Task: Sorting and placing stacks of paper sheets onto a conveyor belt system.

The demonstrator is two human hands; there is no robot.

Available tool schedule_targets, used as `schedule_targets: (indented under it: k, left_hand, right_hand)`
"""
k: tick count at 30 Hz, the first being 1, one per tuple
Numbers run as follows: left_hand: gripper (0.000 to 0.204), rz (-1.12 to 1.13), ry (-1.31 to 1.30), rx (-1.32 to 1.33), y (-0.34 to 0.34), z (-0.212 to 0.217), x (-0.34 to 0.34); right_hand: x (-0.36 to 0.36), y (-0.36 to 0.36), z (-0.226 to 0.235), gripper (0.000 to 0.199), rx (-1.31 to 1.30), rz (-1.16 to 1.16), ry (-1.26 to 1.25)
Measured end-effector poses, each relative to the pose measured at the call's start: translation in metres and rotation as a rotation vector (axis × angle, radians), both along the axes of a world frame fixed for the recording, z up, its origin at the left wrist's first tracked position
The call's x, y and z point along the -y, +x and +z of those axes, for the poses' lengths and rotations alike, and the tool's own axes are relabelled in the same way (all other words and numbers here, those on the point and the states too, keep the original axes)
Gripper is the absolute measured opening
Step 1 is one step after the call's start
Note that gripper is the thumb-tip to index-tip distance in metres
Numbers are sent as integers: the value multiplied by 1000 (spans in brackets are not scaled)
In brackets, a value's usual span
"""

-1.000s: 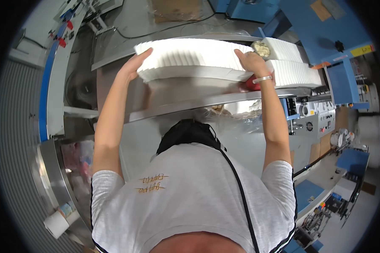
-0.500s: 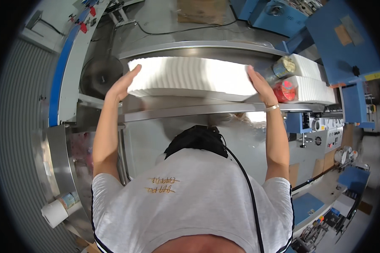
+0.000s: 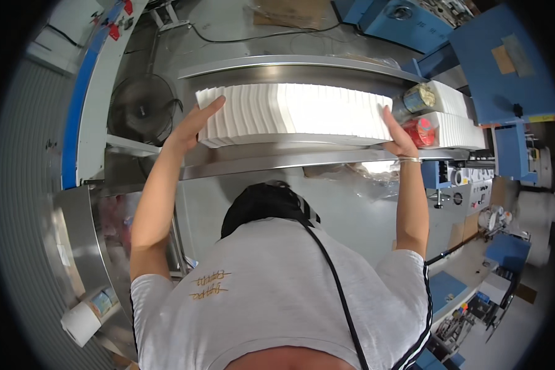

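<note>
A long row of folded white paper tissues (image 3: 290, 114), standing on edge and pressed side by side, lies lengthwise in a metal trough (image 3: 259, 164). My left hand (image 3: 193, 125) presses on its left end, the thumb over the near top corner and the fingers mostly hidden behind the end. At the other end my right hand (image 3: 401, 135) pushes in, thumb up along the end face. Both hands squeeze the row between them. Close to the right hand are a red-ended roll (image 3: 421, 132) and a clear roll with a yellowish end (image 3: 417, 98).
More white tissue stacks (image 3: 455, 129) sit farther right, beside a blue machine panel (image 3: 502, 68). A black round fan (image 3: 140, 110) stands left of the trough. A white roll (image 3: 81, 324) rests at lower left, and a cardboard sheet (image 3: 290, 13) lies on the floor beyond.
The tissue row, smeared by motion before, now shows sharply and sits slightly farther right in the trough, closer to the rolls. Both hands moved right with it and still grip its ends.
</note>
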State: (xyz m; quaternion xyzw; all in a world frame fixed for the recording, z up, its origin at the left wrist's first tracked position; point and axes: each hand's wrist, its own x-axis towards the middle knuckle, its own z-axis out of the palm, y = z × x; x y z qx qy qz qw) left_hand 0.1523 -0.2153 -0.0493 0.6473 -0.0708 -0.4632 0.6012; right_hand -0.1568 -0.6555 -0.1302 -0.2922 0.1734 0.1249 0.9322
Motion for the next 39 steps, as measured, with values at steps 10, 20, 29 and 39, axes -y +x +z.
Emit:
schedule_targets:
  k: [10, 20, 29, 39]
  left_hand:
    - [57, -2, -6, 35, -18, -5, 16]
    - [70, 144, 13, 103, -29, -42, 14]
    - [63, 395, -219, 325, -53, 9, 3]
    - [74, 870, -391, 505, -83, 47, -162]
  right_hand:
    - [-123, 49, 69, 70, -163, -34, -916]
    - [-106, 55, 73, 52, -86, -85, -780]
    - [-102, 92, 100, 61, -12, -73, -909]
    - [-206, 231, 130, 62, 393, 207, -1054]
